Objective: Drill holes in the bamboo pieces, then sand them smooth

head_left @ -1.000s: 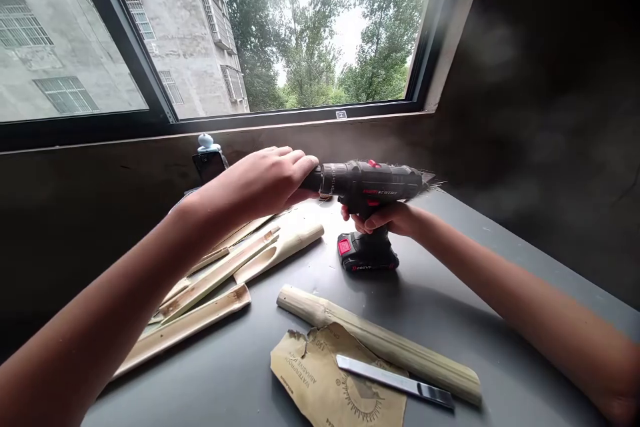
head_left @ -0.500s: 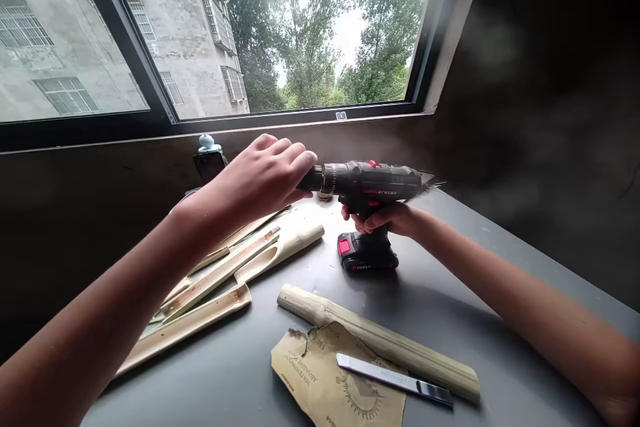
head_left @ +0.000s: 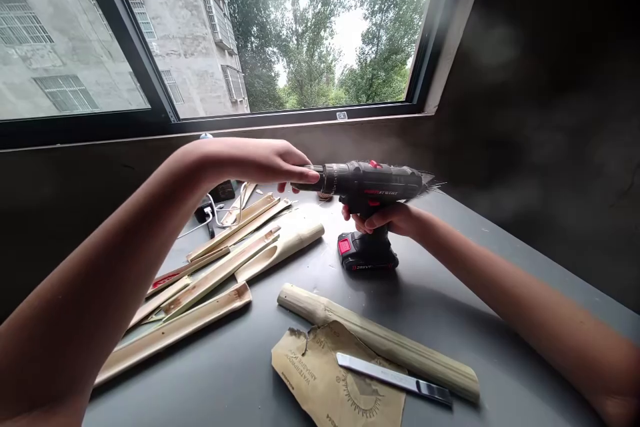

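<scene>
A black and red cordless drill is held level above the table, its chuck pointing left. My right hand is wrapped around its handle, just above the battery. On the chuck, my left hand is closed with the thumb along its near side; the front tip of the chuck is hidden by the fingers. Nearer to me lies a bamboo tube. Beside it, a torn sheet of sandpaper carries a metal-bladed cutter.
Several split bamboo pieces and a bamboo tube with a scooped opening lie on the left of the grey table. A white cable is behind them. A window and dark wall border the table.
My left hand has turned on the chuck, its wrist rising and the thumb coming round to the near side. The drill and my right hand have stayed in place.
</scene>
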The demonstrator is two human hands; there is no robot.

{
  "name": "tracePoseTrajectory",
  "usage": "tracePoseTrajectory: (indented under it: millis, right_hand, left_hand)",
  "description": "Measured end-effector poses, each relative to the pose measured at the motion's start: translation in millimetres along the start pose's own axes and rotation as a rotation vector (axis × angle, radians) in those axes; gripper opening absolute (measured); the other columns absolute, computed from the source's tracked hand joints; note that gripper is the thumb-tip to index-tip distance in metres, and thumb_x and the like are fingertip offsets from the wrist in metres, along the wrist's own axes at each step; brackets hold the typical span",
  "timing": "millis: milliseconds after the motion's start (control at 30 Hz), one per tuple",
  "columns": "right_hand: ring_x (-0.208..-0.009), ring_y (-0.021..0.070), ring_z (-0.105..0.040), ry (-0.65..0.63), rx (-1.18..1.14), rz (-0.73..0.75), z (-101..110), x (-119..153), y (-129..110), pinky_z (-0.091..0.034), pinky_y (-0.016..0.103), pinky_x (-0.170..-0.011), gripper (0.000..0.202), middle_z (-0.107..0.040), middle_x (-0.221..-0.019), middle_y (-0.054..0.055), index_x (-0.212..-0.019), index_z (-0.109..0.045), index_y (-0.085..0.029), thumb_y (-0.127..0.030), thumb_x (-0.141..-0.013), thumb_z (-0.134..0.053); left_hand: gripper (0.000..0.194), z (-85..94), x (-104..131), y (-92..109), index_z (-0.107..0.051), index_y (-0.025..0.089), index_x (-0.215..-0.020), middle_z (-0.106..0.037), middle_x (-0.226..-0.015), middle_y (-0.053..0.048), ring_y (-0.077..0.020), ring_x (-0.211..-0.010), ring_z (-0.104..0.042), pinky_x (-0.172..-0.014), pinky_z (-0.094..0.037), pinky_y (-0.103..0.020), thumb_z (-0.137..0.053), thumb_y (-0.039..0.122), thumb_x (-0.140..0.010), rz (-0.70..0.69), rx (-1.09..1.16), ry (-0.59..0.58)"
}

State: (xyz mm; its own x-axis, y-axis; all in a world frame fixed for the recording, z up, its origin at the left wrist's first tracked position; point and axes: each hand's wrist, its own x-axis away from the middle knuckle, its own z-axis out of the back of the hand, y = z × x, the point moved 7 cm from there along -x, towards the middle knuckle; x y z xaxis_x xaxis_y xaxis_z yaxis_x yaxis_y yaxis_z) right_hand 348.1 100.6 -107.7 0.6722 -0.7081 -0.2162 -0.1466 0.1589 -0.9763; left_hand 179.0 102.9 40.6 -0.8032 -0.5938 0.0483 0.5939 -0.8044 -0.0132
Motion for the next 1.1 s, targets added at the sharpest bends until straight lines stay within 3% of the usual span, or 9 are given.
tracePoseTrajectory:
  millis: [100, 200, 300, 400, 567, 733, 867, 967, 1100]
  right_hand:
    - [-0.058, 0.0127, -0.049, -0.005, 0.004, -0.006, 1, 0, 1, -0.04, 0.029, -0.061, 0.041, -0.061, -0.066, -0.001, -0.106, -0.065, -0.011, -0.015, -0.065, -0.064]
    - [-0.059, 0.0132, -0.05, -0.001, 0.003, 0.001, 0, 0, 0, -0.041, 0.029, -0.062, 0.041, -0.061, -0.067, -0.001, -0.106, -0.065, -0.011, -0.015, -0.065, -0.065]
    - [-0.059, 0.0127, -0.049, 0.007, -0.002, 0.005, 0, 0, 0, -0.041, 0.029, -0.062, 0.041, -0.061, -0.07, -0.001, -0.106, -0.066, -0.012, -0.014, -0.065, -0.066]
    - [-0.059, 0.0126, -0.049, 0.009, -0.002, 0.004, -1, 0, 0, -0.041, 0.029, -0.061, 0.041, -0.061, -0.071, -0.001, -0.105, -0.066, -0.012, -0.014, -0.065, -0.066]
    - [-0.06, 0.0126, -0.049, 0.01, 0.002, 0.008, -1, 0, -1, -0.041, 0.029, -0.063, 0.041, -0.06, -0.068, -0.001, -0.105, -0.066, -0.011, -0.014, -0.065, -0.065]
    - [-0.059, 0.0126, -0.049, 0.002, 0.005, 0.005, -1, 0, -1, -0.041, 0.029, -0.061, 0.041, -0.061, -0.068, 0.0, -0.106, -0.065, -0.011, -0.014, -0.065, -0.065]
    - [-0.059, 0.013, -0.048, -0.007, 0.013, 0.004, -1, 0, -1, -0.041, 0.029, -0.062, 0.041, -0.06, -0.065, -0.001, -0.105, -0.066, -0.01, -0.015, -0.065, -0.065]
    - [-0.06, 0.0136, -0.049, -0.007, 0.016, 0.006, -2, 0, -2, -0.041, 0.03, -0.063, 0.041, -0.061, -0.065, -0.001, -0.105, -0.066, -0.01, -0.016, -0.065, -0.065]
    - [-0.06, 0.0137, -0.049, -0.001, 0.017, 0.006, -2, 0, -2, -0.041, 0.03, -0.063, 0.04, -0.062, -0.067, 0.0, -0.104, -0.066, -0.011, -0.016, -0.064, -0.065]
  left_hand:
    - [0.052, -9.1, 2, -1, -0.069, 0.023, -0.114, -0.071, -0.097, -0.006, -0.0178, -0.082, -0.064, -0.069, -0.044, -0.025, -0.034, 0.057, -0.096, 0.009, 0.186, -0.096]
    - [0.059, -7.6, 10, 0, -0.057, 0.024, -0.129, -0.068, -0.103, -0.007, -0.021, -0.082, -0.063, -0.069, -0.043, -0.028, -0.048, 0.066, -0.088, 0.077, -0.04, 0.122]
    - [0.054, -9.1, 20, 15, -0.055, 0.016, -0.124, -0.066, -0.101, -0.011, -0.0238, -0.083, -0.062, -0.073, -0.041, -0.032, -0.06, 0.055, -0.087, 0.036, -0.385, 0.337]
    - [0.033, -13.3, 20, 20, -0.058, 0.015, -0.115, -0.065, -0.091, -0.008, -0.0214, -0.078, -0.061, -0.074, -0.039, -0.031, -0.056, 0.04, -0.093, -0.023, -0.447, 0.369]
    - [0.036, -12.0, 13, 4, -0.065, 0.022, -0.112, -0.064, -0.077, -0.002, -0.0165, -0.063, -0.056, -0.058, -0.032, -0.027, -0.051, 0.05, -0.093, 0.029, -0.149, 0.17]
    - [0.044, -14.4, 5, -12, -0.068, 0.019, -0.105, -0.07, -0.089, -0.005, -0.0195, -0.08, -0.064, -0.068, -0.04, -0.027, -0.053, 0.057, -0.09, 0.09, 0.318, -0.033]
    - [0.044, -23.9, -5, -9, -0.064, 0.011, -0.08, -0.069, -0.076, -0.008, -0.0163, -0.067, -0.061, -0.076, -0.045, -0.031, -0.046, 0.048, -0.095, 0.013, 0.613, -0.256]
    - [0.047, -28.3, -7, -9, -0.06, 0.012, -0.08, -0.066, -0.067, -0.008, -0.0163, -0.06, -0.058, -0.073, -0.047, -0.034, -0.033, 0.043, -0.1, 0.02, 0.734, -0.344]
    - [0.056, -30.3, -6, -7, -0.062, 0.011, -0.097, -0.067, -0.063, -0.007, -0.0165, -0.055, -0.056, -0.072, -0.046, -0.034, -0.018, 0.045, -0.102, 0.001, 0.727, -0.436]
